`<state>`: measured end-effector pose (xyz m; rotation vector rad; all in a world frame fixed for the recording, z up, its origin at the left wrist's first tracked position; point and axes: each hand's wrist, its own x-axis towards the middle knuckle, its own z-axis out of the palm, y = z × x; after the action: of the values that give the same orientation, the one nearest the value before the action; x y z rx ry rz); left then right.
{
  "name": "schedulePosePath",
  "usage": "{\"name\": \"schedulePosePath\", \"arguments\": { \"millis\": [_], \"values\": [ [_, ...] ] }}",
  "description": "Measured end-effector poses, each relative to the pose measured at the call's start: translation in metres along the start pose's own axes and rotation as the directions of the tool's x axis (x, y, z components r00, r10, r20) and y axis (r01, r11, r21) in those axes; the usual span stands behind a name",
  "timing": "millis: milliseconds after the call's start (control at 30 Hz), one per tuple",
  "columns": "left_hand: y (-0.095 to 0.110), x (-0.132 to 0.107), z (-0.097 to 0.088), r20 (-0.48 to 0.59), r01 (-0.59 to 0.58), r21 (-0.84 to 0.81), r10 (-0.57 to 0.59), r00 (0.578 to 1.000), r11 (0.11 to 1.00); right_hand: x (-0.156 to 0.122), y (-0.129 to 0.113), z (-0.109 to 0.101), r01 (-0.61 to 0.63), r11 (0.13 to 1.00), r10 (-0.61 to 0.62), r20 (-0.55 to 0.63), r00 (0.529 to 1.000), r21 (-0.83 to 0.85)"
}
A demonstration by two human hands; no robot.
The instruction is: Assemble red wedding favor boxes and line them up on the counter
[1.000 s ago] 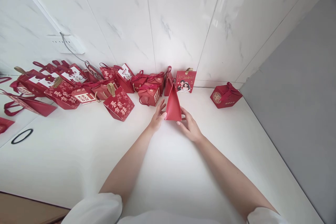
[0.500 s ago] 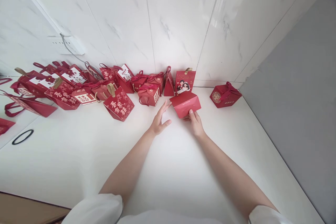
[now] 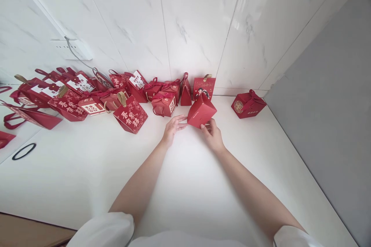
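A plain red paper gift box (image 3: pixel 202 112) is tilted up over the white counter in the middle of the view. My right hand (image 3: pixel 213 134) grips its lower right edge, thumb on the near face. At the box's left side is my left hand (image 3: pixel 173 129), fingers stretched toward its lower left corner; whether the fingertips touch it I cannot tell. Right behind stands a red box with a cartoon couple (image 3: pixel 204 86) and a gold loop, partly covered by the held box. A narrow triangular red box (image 3: pixel 186 89) is beside that one.
Several red gift boxes with ribbons stand along the tiled wall to the left, the nearest a patterned box with gold lettering (image 3: pixel 131 115). One ribboned hexagonal box (image 3: pixel 248 104) is at the right, near a grey panel (image 3: pixel 327 115). A black ring (image 3: pixel 24 151) lies at left.
The held box has turned from lying flatter to a steeper tilt, another face now toward me. My right hand has shifted its grip along the edge. My left hand's fingers have come together and lowered.
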<state>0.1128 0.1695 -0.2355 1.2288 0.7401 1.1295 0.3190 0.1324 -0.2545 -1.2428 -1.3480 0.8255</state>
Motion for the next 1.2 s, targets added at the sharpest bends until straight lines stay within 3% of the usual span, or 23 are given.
{"name": "schedulePosePath", "arguments": {
  "millis": [67, 133, 200, 300, 433, 633, 867, 1200],
  "values": [
    [-0.002, 0.004, -0.005, -0.08, 0.103, -0.128, -0.113, 0.99, 0.986, -0.002, -0.002, 0.0, 0.095, 0.991, -0.092, 0.032, 0.995, -0.092],
    [-0.003, 0.006, -0.007, -0.155, 0.147, -0.132, -0.167, 0.974, 0.98, -0.004, -0.003, 0.002, 0.174, 0.974, -0.166, 0.068, 0.984, -0.148],
    [-0.004, 0.007, -0.005, -0.222, 0.125, -0.062, -0.136, 0.966, 0.99, -0.006, -0.003, 0.003, 0.215, 0.957, -0.202, 0.084, 0.976, -0.195],
    [-0.004, 0.007, -0.001, -0.258, 0.044, 0.053, -0.029, 0.966, 0.998, -0.007, -0.002, 0.005, 0.177, 0.959, -0.177, 0.017, 0.984, -0.224],
    [-0.002, 0.005, 0.001, -0.263, -0.011, 0.058, 0.026, 0.964, 0.998, -0.004, -0.004, 0.003, 0.101, 0.987, -0.118, -0.14, 0.983, -0.127],
    [0.001, 0.005, -0.003, -0.185, -0.015, -0.119, -0.008, 0.983, 0.993, -0.002, -0.007, -0.004, -0.062, 0.995, 0.047, -0.184, 0.982, -0.073],
    [0.002, 0.005, -0.01, -0.127, 0.03, -0.295, -0.07, 0.989, 0.955, -0.005, -0.01, -0.005, -0.104, 0.995, 0.102, -0.136, 0.985, -0.004],
    [-0.002, 0.006, -0.013, -0.159, 0.069, -0.269, -0.115, 0.981, 0.961, -0.007, -0.014, -0.007, -0.097, 0.995, 0.097, -0.082, 0.992, -0.002]
  ]
}}
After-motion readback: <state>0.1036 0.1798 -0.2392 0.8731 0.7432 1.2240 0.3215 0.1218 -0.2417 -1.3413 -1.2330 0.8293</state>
